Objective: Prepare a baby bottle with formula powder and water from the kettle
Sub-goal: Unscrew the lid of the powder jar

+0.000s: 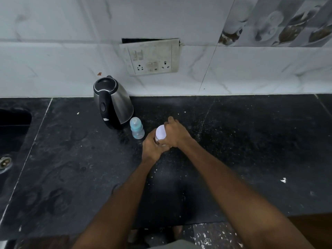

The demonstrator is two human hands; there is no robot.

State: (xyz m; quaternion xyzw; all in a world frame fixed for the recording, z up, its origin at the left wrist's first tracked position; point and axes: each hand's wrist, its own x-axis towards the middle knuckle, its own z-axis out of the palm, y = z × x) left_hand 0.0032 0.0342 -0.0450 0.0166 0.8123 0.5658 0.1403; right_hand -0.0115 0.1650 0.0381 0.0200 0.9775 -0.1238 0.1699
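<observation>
At frame centre, both hands clamp a small round jar (160,136) with a flat white lid: left hand (152,147) wraps its side, right hand (175,133) grips the lid. Just left stands a clear plastic bottle (137,130), beside a steel kettle (112,101) on the speckled black stone counter (251,141).

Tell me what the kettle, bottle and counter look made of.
Kettle: brushed steel body by its grey sheen, black plastic-looking lid and handle. Bottle: see-through plastic, probably, with a blue tint. Counter: dark speckled stone, likely granite, dull finish.
</observation>
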